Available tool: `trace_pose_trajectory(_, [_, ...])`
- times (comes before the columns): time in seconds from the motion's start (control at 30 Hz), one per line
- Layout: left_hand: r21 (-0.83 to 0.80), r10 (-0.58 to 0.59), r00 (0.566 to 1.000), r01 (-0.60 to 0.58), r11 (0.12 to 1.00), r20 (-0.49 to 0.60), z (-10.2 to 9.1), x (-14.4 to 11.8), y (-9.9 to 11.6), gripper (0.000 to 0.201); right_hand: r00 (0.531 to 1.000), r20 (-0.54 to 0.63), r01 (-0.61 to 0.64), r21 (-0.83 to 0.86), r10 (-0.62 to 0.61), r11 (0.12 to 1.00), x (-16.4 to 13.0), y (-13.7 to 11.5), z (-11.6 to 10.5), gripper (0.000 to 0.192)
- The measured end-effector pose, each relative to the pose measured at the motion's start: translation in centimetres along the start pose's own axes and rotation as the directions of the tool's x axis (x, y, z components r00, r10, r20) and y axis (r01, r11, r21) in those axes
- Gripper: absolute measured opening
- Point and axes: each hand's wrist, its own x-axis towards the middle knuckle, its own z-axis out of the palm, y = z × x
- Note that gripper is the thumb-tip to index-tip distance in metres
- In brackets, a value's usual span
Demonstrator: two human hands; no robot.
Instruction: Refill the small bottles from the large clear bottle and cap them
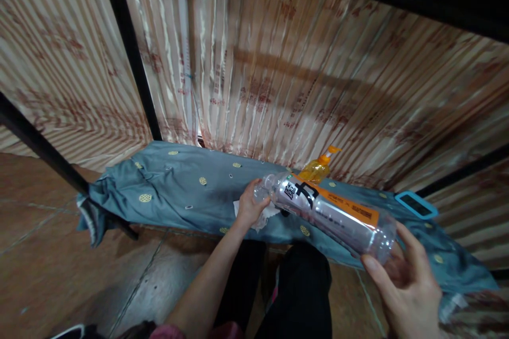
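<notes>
the right hand point(409, 280) is cupping the base of the clear bottle point(330, 212) lying tilted above the blue bedsheet point(178, 190), while the left hand point(248, 206) fingers are closing on its cap; a loose cap grip is risking a drop

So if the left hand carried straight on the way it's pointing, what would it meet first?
The left hand already holds the cap end of the clear bottle. Going straight on, up and away, it would likely meet the teal cloth, then the striped curtain; depth is unclear.

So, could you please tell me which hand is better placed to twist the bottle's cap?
Probably the left hand: its fingers already wrap the cap end, while the right hand supports the bottle base.
</notes>
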Motion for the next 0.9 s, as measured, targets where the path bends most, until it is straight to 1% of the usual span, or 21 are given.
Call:
trace_pose_trajectory(0.13, [-0.012, -0.002, 1.0, 0.002, 1.0, -0.005, 0.04, -0.08, -0.06, 0.054, 1.0, 0.0, -0.012, 0.015, 0.012, 1.0, 0.04, -0.01, 0.01, 0.081])
trace_pose_trajectory(0.43, [-0.026, -0.003, 1.0, 0.003, 1.0, -0.004, 0.04, -0.13, 0.19, 0.052, 1.0, 0.008, 0.008, 0.018, -0.008, 1.0, 0.35, 0.41, -0.14, 0.081])
trace_pose_trajectory(0.6, [-0.02, -0.006, 1.0, 0.006, 1.0, -0.004, 0.02, -0.12, 0.18, 0.052, 1.0, 0.011, -0.014, 0.032, 0.013, 0.999, 0.28, 0.04, 0.13, 0.083])
trace_pose_trajectory(0.9, [-0.01, 0.002, 1.0, -0.002, 1.0, 0.002, 0.01, -0.11, -0.12, 0.053, 1.0, 0.006, 0.018, 0.022, -0.018, 1.0, 0.29, -0.18, 0.27, 0.085])
